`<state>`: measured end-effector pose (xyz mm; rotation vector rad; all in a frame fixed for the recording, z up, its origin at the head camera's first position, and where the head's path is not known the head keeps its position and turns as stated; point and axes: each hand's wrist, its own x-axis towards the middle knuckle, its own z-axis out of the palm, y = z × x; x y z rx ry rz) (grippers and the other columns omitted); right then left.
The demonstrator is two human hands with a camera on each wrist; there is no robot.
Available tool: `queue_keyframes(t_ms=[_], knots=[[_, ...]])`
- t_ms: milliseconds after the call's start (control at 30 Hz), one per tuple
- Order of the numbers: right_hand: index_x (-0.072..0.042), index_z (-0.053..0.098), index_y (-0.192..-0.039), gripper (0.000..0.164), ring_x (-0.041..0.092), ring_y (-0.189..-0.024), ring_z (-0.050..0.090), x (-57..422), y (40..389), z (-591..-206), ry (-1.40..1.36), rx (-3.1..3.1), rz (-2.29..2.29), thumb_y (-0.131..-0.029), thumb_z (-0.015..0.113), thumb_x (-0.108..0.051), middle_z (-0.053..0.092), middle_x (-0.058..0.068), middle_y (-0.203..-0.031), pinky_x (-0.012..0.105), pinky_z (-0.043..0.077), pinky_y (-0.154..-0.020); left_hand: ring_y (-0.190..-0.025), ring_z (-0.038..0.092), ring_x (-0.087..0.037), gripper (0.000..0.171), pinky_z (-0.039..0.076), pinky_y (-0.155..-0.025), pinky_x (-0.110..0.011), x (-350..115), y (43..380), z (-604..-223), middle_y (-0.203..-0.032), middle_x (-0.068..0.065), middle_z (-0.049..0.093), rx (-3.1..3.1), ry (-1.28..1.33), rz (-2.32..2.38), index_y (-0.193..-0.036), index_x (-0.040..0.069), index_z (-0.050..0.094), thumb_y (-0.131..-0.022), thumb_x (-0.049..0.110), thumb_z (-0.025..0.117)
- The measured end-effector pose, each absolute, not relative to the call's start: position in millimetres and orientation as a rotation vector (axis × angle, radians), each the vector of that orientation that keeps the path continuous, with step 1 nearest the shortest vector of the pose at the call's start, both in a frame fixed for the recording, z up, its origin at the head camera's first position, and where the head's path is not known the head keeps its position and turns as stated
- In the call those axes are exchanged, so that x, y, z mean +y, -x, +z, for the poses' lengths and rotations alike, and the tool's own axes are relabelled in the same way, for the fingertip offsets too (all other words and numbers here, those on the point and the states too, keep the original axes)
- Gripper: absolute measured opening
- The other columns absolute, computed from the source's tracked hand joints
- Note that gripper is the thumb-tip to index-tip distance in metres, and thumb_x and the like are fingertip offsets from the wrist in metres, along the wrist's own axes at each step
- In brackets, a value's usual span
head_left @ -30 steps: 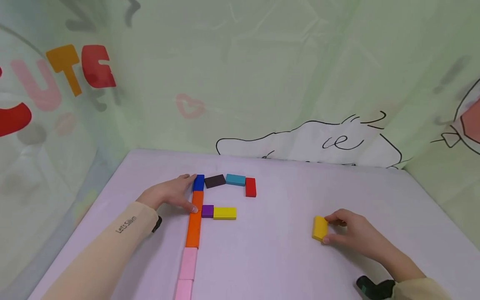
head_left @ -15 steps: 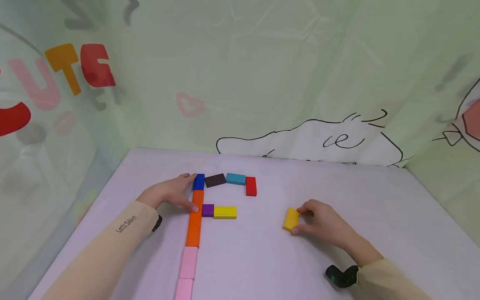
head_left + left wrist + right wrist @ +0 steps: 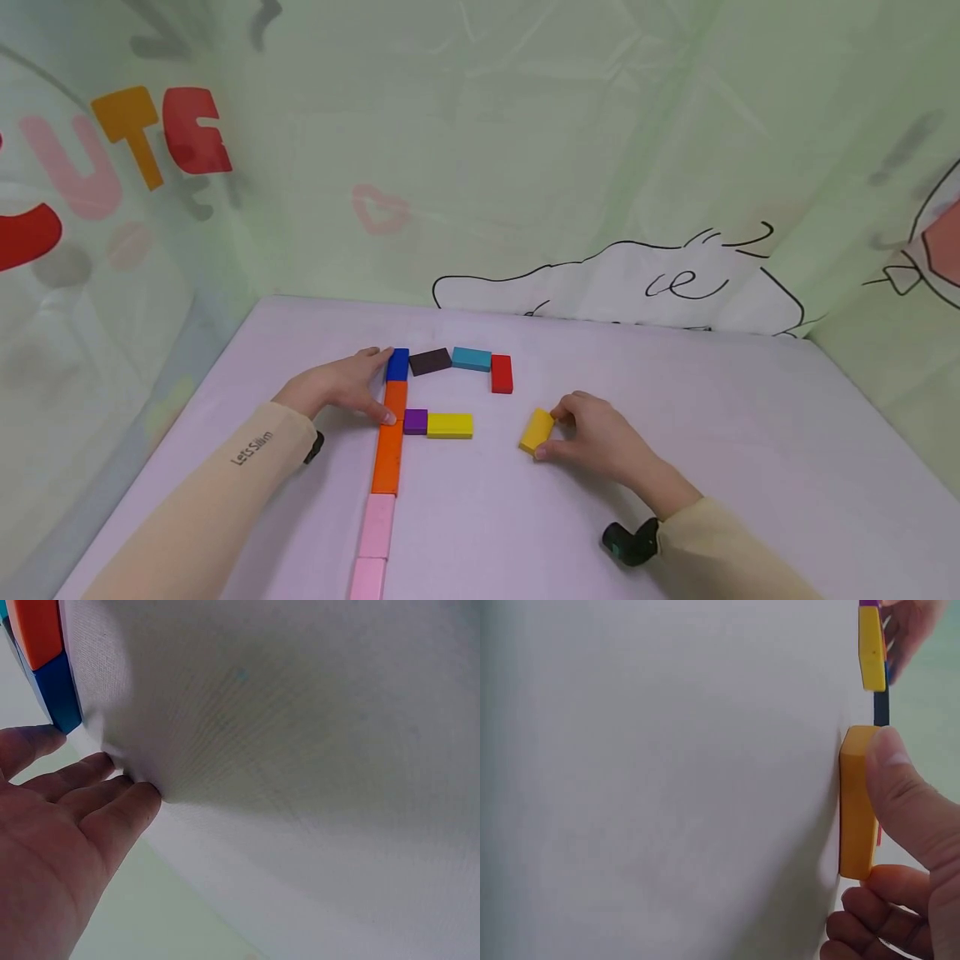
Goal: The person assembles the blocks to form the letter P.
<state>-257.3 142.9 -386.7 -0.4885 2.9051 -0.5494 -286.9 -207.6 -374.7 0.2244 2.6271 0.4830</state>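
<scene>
My right hand (image 3: pixel 607 442) pinches an orange-yellow block (image 3: pixel 537 431) at its two ends between thumb and index finger, tilted, right of the laid blocks. In the right wrist view this block (image 3: pixel 857 810) is at or close above the table surface. My left hand (image 3: pixel 337 385) reaches the column from the left, its fingers fairly straight. Its index fingertip touches the blue block (image 3: pixel 398 365) at the top, and its thumb rests at the joint of two orange blocks (image 3: pixel 387 462). The left wrist view shows the other fingertips on the table beside the blue block (image 3: pixel 58 694).
Pink blocks (image 3: pixel 377 525) continue the column downward. A dark block (image 3: pixel 430 362), a light blue block (image 3: pixel 471 359) and a red block (image 3: pixel 502 374) run right from its top. Lower, a purple block (image 3: pixel 415 422) and a yellow block (image 3: pixel 450 426) branch off. A printed curtain (image 3: pixel 525 167) stands behind.
My right hand has carried the orange-yellow block leftward across the table, nearer the yellow block, and the block has turned slightly. The left hand and the laid blocks have stayed still.
</scene>
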Motion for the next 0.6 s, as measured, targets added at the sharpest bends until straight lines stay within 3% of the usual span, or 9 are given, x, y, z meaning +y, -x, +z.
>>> queue_keyframes(t_ms=[333, 600], knots=[[-0.005, 0.069, -0.100, 0.051, 0.016, -0.080, 0.053, 112.9, 260.5, -389.7, 0.449, 2.955, -0.486, -0.072, 0.093, -0.041, 0.060, 0.003, -0.086, 0.028, 0.052, -0.073, -0.154, 0.023, -0.045, 0.107, 0.027, -0.122, -0.064, -208.9, 287.2, -376.3, -0.168, -0.026, 0.019, 2.636, -0.214, 0.495, -0.163, 0.005, 0.020, -0.083, 0.039, 0.082], [-0.003, 0.069, -0.105, 0.056, 0.017, -0.082, 0.055, 94.0, 260.9, -389.4, 0.416, 2.964, -0.466, -0.073, 0.092, -0.043, 0.062, 0.004, -0.090, 0.030, 0.057, -0.077, -0.154, 0.024, -0.045, 0.106, 0.026, -0.123, -0.064, -208.0, 287.4, -375.6, -0.168, -0.026, 0.019, 2.640, -0.219, 0.494, -0.163, 0.005, 0.020, -0.084, 0.038, 0.082]])
